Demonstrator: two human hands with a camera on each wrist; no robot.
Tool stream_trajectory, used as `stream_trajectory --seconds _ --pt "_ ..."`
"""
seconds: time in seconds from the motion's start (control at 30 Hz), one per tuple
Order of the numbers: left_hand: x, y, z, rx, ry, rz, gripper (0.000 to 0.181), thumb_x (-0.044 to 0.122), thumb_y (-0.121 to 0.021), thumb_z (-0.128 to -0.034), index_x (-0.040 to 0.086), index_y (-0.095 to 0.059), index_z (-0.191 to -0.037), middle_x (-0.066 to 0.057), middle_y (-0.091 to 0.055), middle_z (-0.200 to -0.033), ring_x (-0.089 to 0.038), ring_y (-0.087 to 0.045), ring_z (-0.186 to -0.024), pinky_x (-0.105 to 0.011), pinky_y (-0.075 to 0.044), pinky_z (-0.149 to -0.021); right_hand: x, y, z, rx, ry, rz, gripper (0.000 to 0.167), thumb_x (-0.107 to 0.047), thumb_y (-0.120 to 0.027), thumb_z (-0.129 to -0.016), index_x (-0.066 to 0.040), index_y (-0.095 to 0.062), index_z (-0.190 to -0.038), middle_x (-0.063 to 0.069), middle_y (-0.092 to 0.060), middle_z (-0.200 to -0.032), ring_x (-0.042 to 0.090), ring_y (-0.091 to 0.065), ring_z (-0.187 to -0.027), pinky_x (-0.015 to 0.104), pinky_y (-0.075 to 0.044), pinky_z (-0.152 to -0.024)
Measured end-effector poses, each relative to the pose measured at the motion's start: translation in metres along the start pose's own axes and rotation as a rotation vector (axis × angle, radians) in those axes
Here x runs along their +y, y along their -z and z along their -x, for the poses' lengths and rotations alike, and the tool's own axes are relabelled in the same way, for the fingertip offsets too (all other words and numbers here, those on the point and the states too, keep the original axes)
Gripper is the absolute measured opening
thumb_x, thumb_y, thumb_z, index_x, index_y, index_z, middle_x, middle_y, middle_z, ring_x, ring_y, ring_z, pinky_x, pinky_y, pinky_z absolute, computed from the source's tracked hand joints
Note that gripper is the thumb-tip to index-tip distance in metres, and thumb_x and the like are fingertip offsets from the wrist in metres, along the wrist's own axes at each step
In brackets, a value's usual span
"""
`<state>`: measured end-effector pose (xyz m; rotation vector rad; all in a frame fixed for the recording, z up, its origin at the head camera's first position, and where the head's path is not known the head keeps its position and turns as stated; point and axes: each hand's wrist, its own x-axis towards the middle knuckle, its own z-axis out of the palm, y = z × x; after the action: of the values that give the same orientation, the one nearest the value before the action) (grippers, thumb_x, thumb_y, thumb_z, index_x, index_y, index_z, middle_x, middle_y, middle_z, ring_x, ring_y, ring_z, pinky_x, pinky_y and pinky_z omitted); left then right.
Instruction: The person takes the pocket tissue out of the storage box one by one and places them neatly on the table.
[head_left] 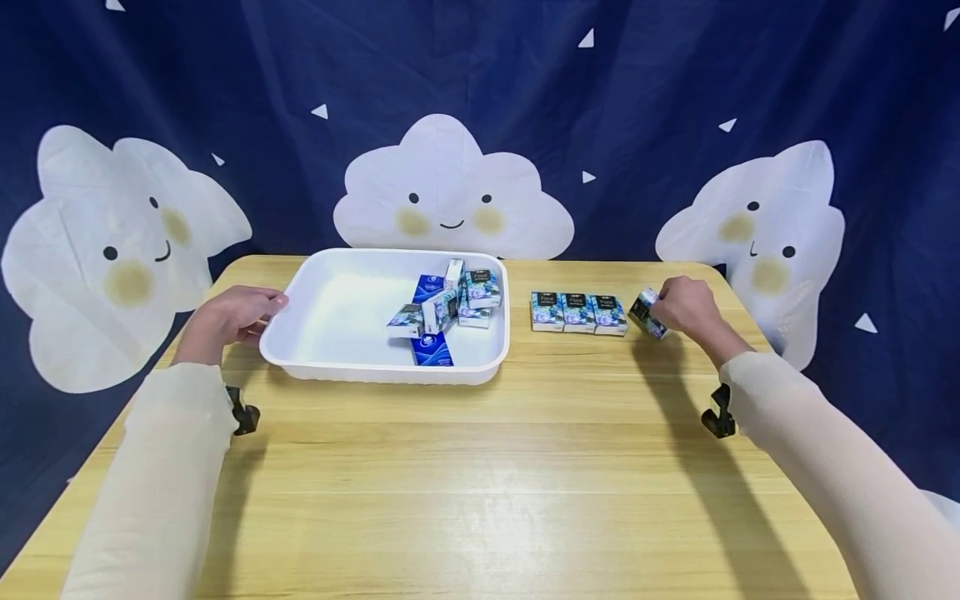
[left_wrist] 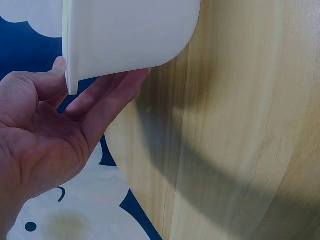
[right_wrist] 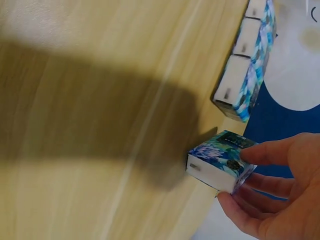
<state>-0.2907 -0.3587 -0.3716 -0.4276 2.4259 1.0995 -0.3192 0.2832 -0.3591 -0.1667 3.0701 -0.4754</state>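
Note:
My left hand (head_left: pixel 242 312) grips the left end of a white plastic tray (head_left: pixel 315 372). In the left wrist view the thumb lies at the tray's rim (left_wrist: pixel 73 50) and the fingers reach beneath it along the outer wall. At the right, my right hand (head_left: pixel 684 305) pinches a small tissue pack (right_wrist: pixel 215 155) with a blue floral print and a white end, tilted near the tabletop. Beside it, three matching tissue packs (head_left: pixel 579 312) stand in a touching row. Several floral packs (head_left: pixel 441 310) and plain blue packs (head_left: pixel 432 350) lie jumbled in the tray's right half.
The wooden table (head_left: pixel 465 467) has rounded far corners. A dark blue curtain (head_left: pixel 637 92) with smiling white clouds hangs right behind it. Black camera mounts sit at both wrists, the right one (head_left: pixel 718 412) just above the table.

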Motion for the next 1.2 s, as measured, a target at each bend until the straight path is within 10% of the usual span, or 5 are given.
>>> stream_trajectory --seconds 0.9,1.2 --pt "-0.001 0.000 0.000 0.004 -0.001 -0.001 0.058 0.034 -0.032 -0.1120 0.002 -0.025 -0.160 -0.026 -0.036 -0.151 -0.034 -0.051 -0.118 -0.025 -0.052 -0.076 0.011 0.008 0.004 -0.124 -0.087 0.050 0.036 -0.014 -0.049 -0.087 -0.020 -0.030 -0.057 -0.009 -0.019 -0.054 0.008 -0.014 -0.052 0.026 -0.022 -0.051" --pt "-0.002 0.000 0.000 0.002 -0.013 -0.004 0.056 0.033 -0.032 -0.1120 0.002 -0.027 -0.159 -0.026 -0.038 -0.148 -0.032 -0.053 -0.115 -0.027 -0.053 -0.078 0.016 0.017 0.001 -0.094 -0.031 0.088 0.029 -0.006 -0.043 -0.070 -0.024 -0.027 -0.053 -0.009 -0.017 -0.055 0.009 -0.011 -0.055 0.026 -0.016 -0.055"
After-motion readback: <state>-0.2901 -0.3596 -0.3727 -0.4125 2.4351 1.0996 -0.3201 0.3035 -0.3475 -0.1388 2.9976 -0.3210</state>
